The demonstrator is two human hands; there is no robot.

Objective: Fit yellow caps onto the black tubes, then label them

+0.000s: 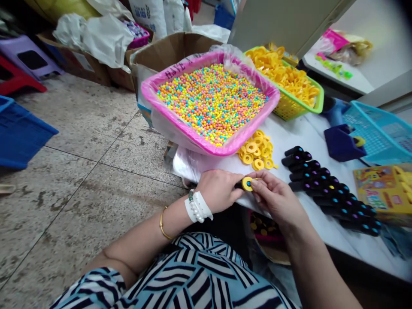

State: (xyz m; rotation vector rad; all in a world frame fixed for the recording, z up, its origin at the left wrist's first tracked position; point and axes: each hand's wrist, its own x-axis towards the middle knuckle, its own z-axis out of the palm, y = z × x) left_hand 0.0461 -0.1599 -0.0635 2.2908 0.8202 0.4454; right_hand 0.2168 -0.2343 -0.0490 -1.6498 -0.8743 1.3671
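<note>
Near the table's front edge, my left hand [219, 189] is closed around a black tube, most of it hidden by the fingers. On the tube's end sits a yellow ring [246, 184] with a blue centre. My right hand [273, 193] pinches that ring between thumb and fingers. Just beyond both hands lies a loose heap of yellow rings [257, 150]. To the right, several black tubes [331, 189] lie side by side in rows, with blue, purple or yellow dots at their ends.
A pink tray [222, 150] of small coloured beads stands beyond my hands. Behind it is a green basket [318, 101] of yellow parts. A light blue basket [386, 124], a dark blue holder [344, 146] and a yellow box [376, 193] stand at right. Left on the floor is a blue crate [22, 133].
</note>
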